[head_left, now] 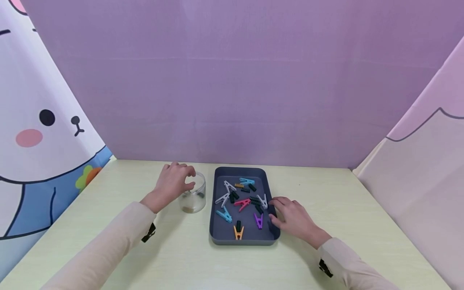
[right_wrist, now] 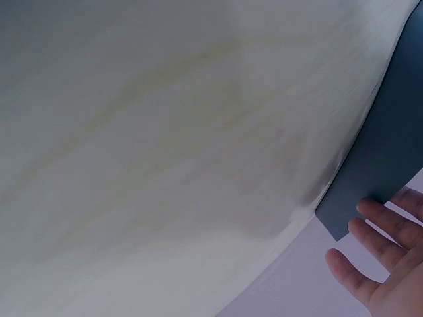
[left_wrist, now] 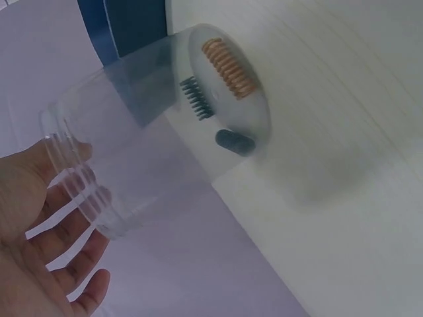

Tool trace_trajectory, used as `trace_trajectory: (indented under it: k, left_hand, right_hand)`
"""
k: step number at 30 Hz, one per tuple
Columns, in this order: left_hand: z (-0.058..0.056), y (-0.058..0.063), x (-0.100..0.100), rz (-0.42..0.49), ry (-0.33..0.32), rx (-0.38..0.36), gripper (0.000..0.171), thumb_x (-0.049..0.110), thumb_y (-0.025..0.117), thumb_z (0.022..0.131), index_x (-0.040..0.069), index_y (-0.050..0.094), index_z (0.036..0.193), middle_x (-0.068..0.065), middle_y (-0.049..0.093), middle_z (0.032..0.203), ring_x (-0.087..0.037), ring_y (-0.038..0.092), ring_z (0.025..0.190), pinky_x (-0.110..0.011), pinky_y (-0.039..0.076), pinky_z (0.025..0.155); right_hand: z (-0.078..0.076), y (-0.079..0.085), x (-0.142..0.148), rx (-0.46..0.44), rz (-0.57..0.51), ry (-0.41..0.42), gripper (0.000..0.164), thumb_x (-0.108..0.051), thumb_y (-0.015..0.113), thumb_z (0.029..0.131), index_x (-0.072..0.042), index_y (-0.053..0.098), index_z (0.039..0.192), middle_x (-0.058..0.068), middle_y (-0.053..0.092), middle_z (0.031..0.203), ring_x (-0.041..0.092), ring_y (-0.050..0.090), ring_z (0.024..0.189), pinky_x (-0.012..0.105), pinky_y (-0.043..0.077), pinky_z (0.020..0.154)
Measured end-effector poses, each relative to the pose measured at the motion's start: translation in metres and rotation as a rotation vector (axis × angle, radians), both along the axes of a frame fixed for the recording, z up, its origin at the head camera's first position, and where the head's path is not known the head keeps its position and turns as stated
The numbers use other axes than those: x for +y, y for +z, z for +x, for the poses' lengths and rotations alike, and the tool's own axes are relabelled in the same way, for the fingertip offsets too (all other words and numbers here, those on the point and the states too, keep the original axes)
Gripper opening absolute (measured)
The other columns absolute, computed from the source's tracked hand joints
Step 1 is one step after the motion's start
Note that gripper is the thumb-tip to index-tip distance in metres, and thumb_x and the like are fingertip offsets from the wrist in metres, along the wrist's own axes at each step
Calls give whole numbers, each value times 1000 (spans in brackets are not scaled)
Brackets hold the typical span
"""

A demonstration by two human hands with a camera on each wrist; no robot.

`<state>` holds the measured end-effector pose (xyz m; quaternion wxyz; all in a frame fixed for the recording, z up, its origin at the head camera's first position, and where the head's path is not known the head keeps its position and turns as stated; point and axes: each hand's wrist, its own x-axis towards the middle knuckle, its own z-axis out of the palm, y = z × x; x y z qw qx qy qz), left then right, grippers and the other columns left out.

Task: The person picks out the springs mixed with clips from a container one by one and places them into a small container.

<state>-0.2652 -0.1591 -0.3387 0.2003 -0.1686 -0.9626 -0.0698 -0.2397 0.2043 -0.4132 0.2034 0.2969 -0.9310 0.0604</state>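
The left hand (head_left: 173, 182) curls over the rim of a clear jar (head_left: 193, 196) that stands upright on the pale desk (head_left: 145, 257), just left of a dark grey tray (head_left: 217, 237). The left wrist view shows small springs (left_wrist: 228, 66) lying at the jar's bottom. The right hand (head_left: 293, 217) rests at the tray's right wall, fingers loosely spread and holding nothing, near a white clothes peg (head_left: 263, 201). More coloured pegs and springs lie scattered in the tray.
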Motion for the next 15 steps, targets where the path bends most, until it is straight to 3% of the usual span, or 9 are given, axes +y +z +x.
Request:
trace_trajectory:
  k: [15]
  left_hand:
    - [11,12,29,37,-94,20,22,26,71,74,16,67,93,1,67,89,-25,55,88,-44,42,78]
  right_hand:
    - [-1,-1,0,-11,-1,-8,37,-33,63,80,-9,62,108,9,62,113,23,57,106,42,49,77]
